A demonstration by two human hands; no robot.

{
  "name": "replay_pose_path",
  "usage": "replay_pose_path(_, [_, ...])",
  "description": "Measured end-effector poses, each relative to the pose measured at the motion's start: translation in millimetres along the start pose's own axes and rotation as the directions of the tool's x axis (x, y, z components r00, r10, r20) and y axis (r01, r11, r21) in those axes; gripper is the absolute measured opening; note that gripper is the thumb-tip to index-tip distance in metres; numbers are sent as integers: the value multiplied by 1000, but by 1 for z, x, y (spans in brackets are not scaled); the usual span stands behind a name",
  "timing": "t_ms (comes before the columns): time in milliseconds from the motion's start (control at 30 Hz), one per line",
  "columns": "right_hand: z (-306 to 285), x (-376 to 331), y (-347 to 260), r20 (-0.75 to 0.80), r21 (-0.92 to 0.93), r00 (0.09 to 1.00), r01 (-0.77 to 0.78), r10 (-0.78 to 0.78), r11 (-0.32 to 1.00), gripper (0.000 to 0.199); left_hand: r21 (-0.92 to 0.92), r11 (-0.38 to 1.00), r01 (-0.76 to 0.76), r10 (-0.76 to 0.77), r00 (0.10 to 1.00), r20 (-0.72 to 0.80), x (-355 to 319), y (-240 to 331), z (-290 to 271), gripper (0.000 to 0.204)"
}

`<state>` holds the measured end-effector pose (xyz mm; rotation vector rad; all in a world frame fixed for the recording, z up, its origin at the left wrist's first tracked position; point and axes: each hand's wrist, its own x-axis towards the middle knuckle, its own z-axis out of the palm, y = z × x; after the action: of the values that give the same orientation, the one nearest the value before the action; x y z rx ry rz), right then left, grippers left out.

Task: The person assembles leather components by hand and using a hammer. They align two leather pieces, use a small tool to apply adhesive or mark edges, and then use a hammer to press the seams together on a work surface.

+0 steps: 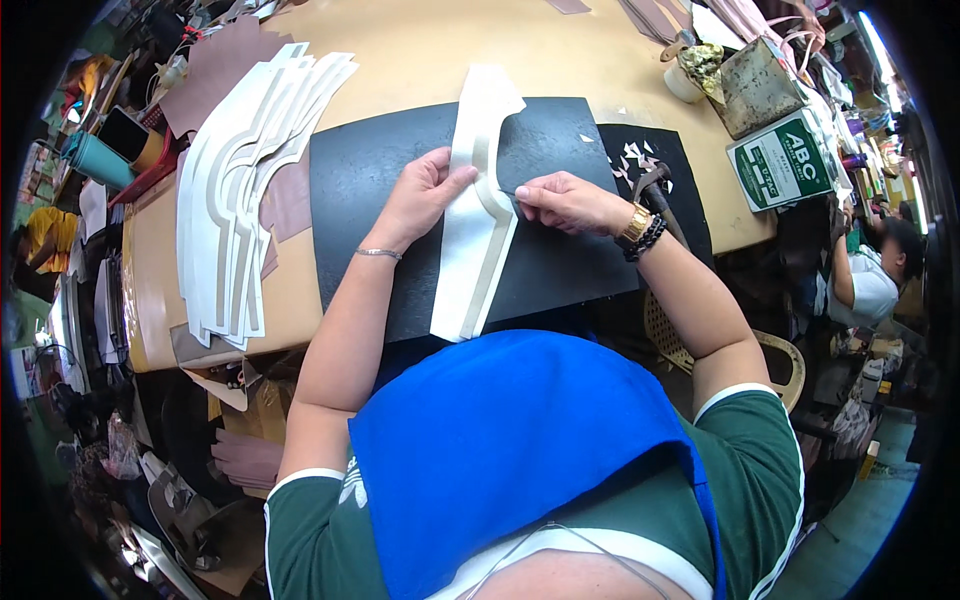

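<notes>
A long white cut piece with a beige strip along its curved edge lies on the black mat. My left hand holds this piece near its middle, thumb on top and fingers bent at its left edge. At the inward curve on the right edge, my right hand is closed in a pinch. Something thin and dark shows at its fingertips, too small to name. A stack of similar white pieces with beige strips lies on the table to the left.
A hammer and small pale scraps lie on a black pad right of the mat. Beyond stand a green-and-white can and a stained metal container. Mauve sheets sit at the table's far left. A person is at far right.
</notes>
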<state>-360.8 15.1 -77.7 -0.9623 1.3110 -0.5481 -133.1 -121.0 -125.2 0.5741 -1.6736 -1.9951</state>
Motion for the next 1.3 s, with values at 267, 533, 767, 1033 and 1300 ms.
replay_pose_path(267, [1, 5, -5, -14, 40, 1000, -3, 4, 999, 39, -27, 1000, 10, -10, 1000, -3, -1, 3, 2, 24])
replay_pose_path(533, [1, 6, 0, -16, 42, 999, 34, -33, 999, 41, -7, 1000, 9, -9, 1000, -1, 0, 0, -1, 25])
replay_pose_path(767, [2, 10, -3, -30, 69, 999, 31, -29, 997, 41, -23, 1000, 12, -12, 1000, 6, -1, 3, 2, 28])
replay_pose_path(1033, [22, 31, 11, -387, -78, 779, 505, -493, 860, 32, -291, 954, -67, 12, 982, -188, 3, 9, 13, 27])
replay_pose_path(1300, [47, 21, -6, -197, -327, 897, 320, -395, 889, 41, -439, 898, 12, -112, 973, -202, 11, 16, -18, 34])
